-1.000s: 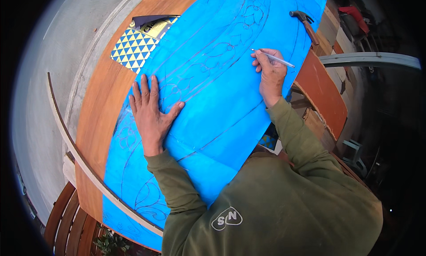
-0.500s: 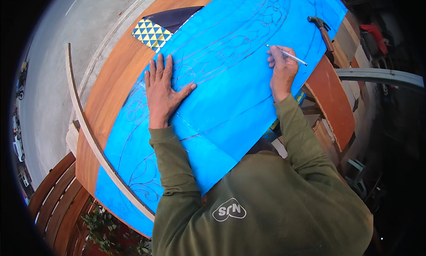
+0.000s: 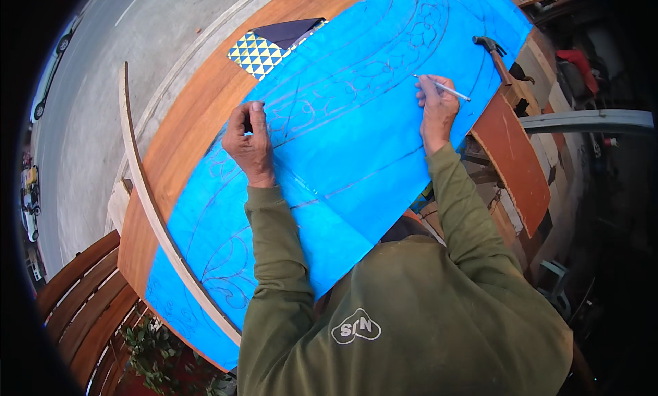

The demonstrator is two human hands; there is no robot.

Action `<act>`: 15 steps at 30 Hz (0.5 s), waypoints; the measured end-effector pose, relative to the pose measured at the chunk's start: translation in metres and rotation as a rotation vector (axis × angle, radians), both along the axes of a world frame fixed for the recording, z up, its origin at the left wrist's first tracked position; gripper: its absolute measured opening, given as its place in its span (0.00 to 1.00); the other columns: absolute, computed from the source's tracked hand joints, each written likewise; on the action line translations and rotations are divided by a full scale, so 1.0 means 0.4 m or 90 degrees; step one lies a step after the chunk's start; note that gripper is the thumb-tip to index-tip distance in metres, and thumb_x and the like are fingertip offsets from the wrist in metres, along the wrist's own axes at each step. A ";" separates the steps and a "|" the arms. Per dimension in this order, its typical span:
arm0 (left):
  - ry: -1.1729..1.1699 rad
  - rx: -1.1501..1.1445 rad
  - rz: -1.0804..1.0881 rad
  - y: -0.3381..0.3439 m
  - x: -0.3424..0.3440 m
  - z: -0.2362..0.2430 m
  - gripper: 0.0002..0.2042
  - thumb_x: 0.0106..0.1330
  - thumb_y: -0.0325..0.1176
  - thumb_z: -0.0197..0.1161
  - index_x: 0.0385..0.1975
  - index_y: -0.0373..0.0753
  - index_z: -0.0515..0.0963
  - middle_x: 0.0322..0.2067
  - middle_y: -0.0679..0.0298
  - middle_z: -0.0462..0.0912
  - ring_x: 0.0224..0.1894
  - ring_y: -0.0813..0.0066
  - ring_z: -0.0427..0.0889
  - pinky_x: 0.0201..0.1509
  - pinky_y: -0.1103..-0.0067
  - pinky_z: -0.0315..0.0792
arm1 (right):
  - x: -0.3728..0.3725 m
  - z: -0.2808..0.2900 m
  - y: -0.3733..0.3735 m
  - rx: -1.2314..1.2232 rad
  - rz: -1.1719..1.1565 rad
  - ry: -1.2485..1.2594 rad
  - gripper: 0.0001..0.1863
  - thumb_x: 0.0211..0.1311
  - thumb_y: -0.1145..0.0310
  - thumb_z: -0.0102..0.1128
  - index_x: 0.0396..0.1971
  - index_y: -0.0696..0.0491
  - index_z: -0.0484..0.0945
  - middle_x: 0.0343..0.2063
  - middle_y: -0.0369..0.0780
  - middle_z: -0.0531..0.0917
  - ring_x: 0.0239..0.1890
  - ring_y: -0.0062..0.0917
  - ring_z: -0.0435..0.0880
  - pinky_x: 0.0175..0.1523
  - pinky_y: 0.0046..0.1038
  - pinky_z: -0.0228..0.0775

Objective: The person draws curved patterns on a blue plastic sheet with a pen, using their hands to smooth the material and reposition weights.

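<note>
A large blue sheet, drawn with floral scrolls and long curved lines, lies on a wooden board. My left hand is over the sheet's left side, fingers curled; what is in them, if anything, is hidden. My right hand grips a slim pale pencil, its tip over the drawing's lower border. A claw hammer lies on the sheet to the upper right. A curved pale wooden strip crosses the left side. A triangle-patterned yellow-and-blue sheet with a dark fold is at the upper left.
Brown panels and a metal bar are at the right among other wood pieces. A slatted wooden bench and a plant are lower left. Pavement and parked vehicles lie beyond at the left.
My left hand has gone from lying spread on the blue sheet to curled fingers. My right hand keeps the pencil. The whole view has shifted as the head moved.
</note>
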State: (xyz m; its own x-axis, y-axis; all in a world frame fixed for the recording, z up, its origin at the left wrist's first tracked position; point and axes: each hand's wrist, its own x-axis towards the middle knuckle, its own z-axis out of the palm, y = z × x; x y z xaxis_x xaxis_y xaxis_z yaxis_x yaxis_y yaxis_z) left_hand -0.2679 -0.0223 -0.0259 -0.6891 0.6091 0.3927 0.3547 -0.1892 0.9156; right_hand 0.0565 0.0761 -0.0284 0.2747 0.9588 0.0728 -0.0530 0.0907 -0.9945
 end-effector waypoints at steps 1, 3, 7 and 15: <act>0.112 -0.058 -0.047 -0.003 0.016 0.005 0.08 0.76 0.35 0.71 0.38 0.36 0.87 0.31 0.65 0.88 0.31 0.80 0.82 0.35 0.79 0.75 | -0.001 -0.001 0.002 -0.001 0.008 -0.006 0.11 0.75 0.65 0.71 0.44 0.57 0.81 0.34 0.38 0.86 0.31 0.14 0.79 0.31 0.22 0.69; 0.253 -0.117 -0.098 0.009 0.039 0.015 0.05 0.69 0.33 0.76 0.33 0.42 0.87 0.28 0.65 0.85 0.26 0.74 0.82 0.31 0.76 0.74 | -0.010 -0.006 0.000 -0.001 0.009 -0.009 0.11 0.75 0.66 0.72 0.45 0.58 0.81 0.34 0.38 0.87 0.31 0.15 0.80 0.31 0.22 0.69; 0.309 -0.169 -0.082 -0.004 0.009 0.004 0.04 0.67 0.32 0.76 0.33 0.42 0.87 0.28 0.65 0.84 0.27 0.72 0.82 0.31 0.74 0.74 | -0.008 0.007 -0.007 0.014 0.001 0.001 0.12 0.74 0.68 0.72 0.47 0.58 0.81 0.36 0.40 0.87 0.33 0.16 0.81 0.34 0.23 0.71; 0.242 -0.149 -0.014 -0.004 -0.035 -0.014 0.08 0.69 0.23 0.68 0.45 0.39 0.88 0.35 0.61 0.88 0.32 0.72 0.86 0.35 0.74 0.78 | -0.071 0.080 -0.056 -0.003 0.062 -0.018 0.14 0.75 0.66 0.71 0.50 0.60 0.81 0.42 0.45 0.90 0.38 0.21 0.85 0.40 0.26 0.78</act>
State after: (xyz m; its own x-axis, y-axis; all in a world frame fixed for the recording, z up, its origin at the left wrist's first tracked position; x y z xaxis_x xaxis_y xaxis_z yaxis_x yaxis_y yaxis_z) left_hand -0.2819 -0.0241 -0.0316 -0.5077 0.7251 0.4654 0.6727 -0.0039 0.7399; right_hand 0.0282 0.0538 0.0035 0.1786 0.9810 0.0753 -0.0327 0.0824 -0.9961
